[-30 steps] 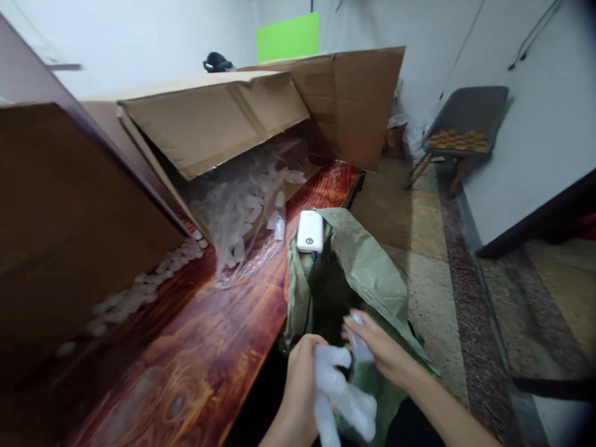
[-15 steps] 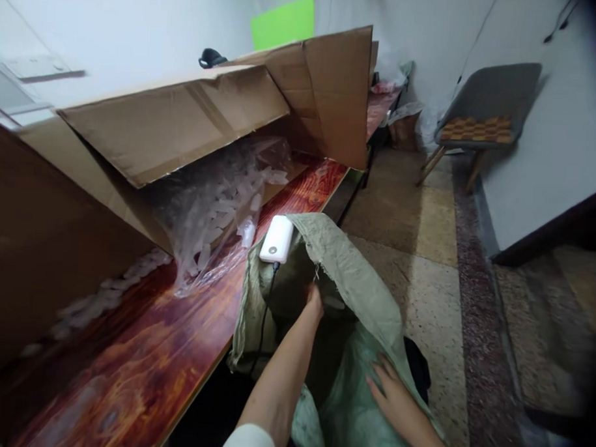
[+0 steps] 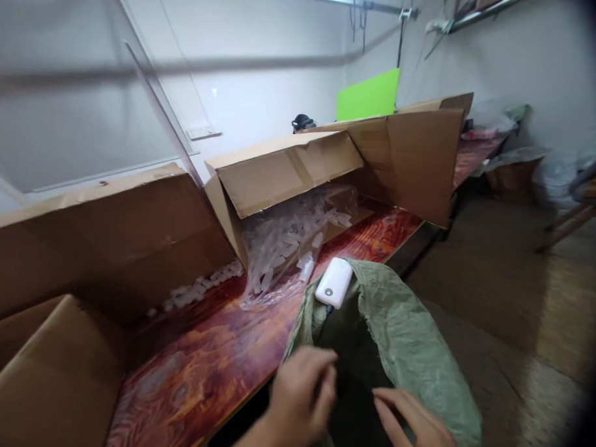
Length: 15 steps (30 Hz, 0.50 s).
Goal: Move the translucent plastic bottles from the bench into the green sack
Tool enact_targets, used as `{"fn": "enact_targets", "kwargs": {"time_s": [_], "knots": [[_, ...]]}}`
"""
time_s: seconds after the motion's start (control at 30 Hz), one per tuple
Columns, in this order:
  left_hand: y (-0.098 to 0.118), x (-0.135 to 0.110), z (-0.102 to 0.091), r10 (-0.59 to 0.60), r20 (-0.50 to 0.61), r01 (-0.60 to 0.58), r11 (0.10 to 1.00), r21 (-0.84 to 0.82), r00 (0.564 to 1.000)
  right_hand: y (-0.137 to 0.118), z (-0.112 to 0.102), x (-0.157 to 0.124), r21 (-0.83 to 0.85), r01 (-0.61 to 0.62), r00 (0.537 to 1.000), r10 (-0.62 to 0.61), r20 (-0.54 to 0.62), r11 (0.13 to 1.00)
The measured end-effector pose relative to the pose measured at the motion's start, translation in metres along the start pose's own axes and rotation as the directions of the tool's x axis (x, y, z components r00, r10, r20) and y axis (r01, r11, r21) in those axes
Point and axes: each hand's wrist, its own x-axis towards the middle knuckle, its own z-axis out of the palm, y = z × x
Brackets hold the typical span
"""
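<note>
A green woven sack [image 3: 421, 332] hangs wide-mouthed beside the table, with a dark interior. On its rim, by the table edge, rests a white power bank [image 3: 335, 282] with a dark cable running down into the sack. My left hand [image 3: 302, 393] is over the sack's near left side, its fingers curled and smeared by motion; whether anything is in them I cannot tell. At the right of the sack's mouth, my right hand [image 3: 420, 426] has its fingers stretched toward the left and nothing visible in them.
Cardboard boxes line the wood-patterned table [image 3: 200, 357]. One tipped box [image 3: 290, 174] holds a clear plastic bag [image 3: 282, 239] of small whitish pieces. More such pieces [image 3: 202, 287] lie by the left box [image 3: 106, 236]. Another open box [image 3: 53, 378] stands near left. Someone's dark headwear [image 3: 303, 122] shows behind.
My view has swung left and up. My left hand has come up out of the sack, toward me. My right hand has shifted off the sack's inner side.
</note>
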Motion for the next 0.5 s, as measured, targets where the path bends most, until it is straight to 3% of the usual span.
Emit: {"fn": "enact_targets", "kwargs": {"time_s": [0.03, 0.1, 0.17, 0.23, 0.3, 0.4, 0.5], "knots": [[-0.014, 0.013, -0.025, -0.032, -0.139, 0.056, 0.983, 0.177, 0.99, -0.019, -0.001, 0.022, 0.028, 0.007, 1.0, -0.006, -0.016, 1.0], [-0.051, 0.04, -0.067, -0.204, -0.386, 0.366, 0.835, 0.41, 0.899, -0.054, 0.006, 0.065, 0.074, 0.038, 0.999, -0.038, 0.001, 0.997], [-0.089, 0.059, -0.093, -0.302, -0.483, 0.512, 0.764, 0.394, 0.822, -0.082, 0.026, 0.106, 0.069, 0.106, 0.991, -0.111, 0.08, 0.992], [-0.12, 0.066, -0.105, -0.384, -0.495, 0.583, 0.734, 0.349, 0.78, -0.098, 0.055, 0.147, -0.01, 0.178, 0.967, -0.173, 0.186, 0.984], [-0.141, 0.065, -0.108, -0.433, -0.47, 0.601, 0.741, 0.3, 0.769, -0.099, 0.086, 0.191, -0.087, 0.221, 0.95, -0.195, 0.243, 0.971], [-0.157, 0.059, -0.108, -0.479, -0.452, 0.605, 0.774, 0.188, 0.753, -0.082, 0.123, 0.262, -0.234, 0.233, 0.942, -0.159, 0.296, 0.944], [-0.168, 0.055, -0.11, -0.547, -0.471, 0.634, 0.772, 0.037, 0.693, -0.059, 0.146, 0.333, -0.388, 0.204, 0.952, -0.091, 0.291, 0.899]]}}
